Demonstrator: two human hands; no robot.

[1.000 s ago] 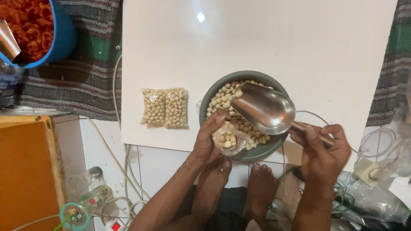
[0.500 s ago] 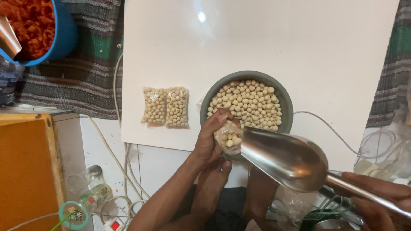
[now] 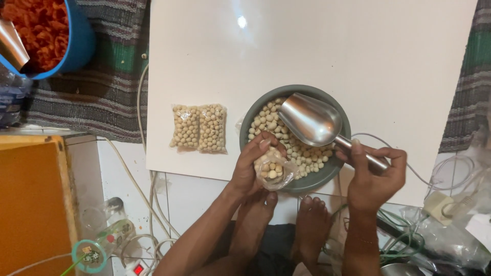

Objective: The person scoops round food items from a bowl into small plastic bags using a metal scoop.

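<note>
since half a second ago the metal scoop has swung from beside the small plastic bag back over the grey bowl of pale round nuts. two filled packets lie leftmost on the white tabletop, and the left hand is closed around the part-filled bag at the bowl's near rim. right hand grips the scoop's handle, its long axis slanting up-left, mouth just above and right of the bag.

A home floor: bare feet, tiles, woven mat.
</note>
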